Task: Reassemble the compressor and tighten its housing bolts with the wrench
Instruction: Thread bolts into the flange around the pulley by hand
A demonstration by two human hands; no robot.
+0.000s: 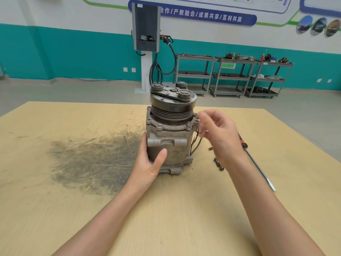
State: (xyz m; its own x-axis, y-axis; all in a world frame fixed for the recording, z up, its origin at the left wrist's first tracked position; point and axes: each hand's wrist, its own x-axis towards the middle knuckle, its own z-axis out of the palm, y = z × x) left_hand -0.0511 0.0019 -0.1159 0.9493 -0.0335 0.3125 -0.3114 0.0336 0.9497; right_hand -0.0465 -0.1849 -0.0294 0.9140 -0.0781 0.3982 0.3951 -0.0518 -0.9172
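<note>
A grey metal compressor (170,130) stands upright on the wooden table (73,209), pulley and clutch plate on top. My left hand (150,161) grips the lower left of its body, thumb across the front. My right hand (218,133) is at the upper right flange, fingertips pinching something small at a bolt hole; a bolt there is mostly hidden. Two bolt heads show on the front flange. The wrench (258,163), with a red and black handle, lies on the table to the right, partly behind my right forearm. Loose bolts (218,164) lie between it and the compressor.
A dark grease smear (92,159) covers the table left of the compressor. Black wires (194,145) hang down its right side. Beyond the table stand a wall-mounted charger (145,27) with cables and grey shelf carts (232,74) holding parts.
</note>
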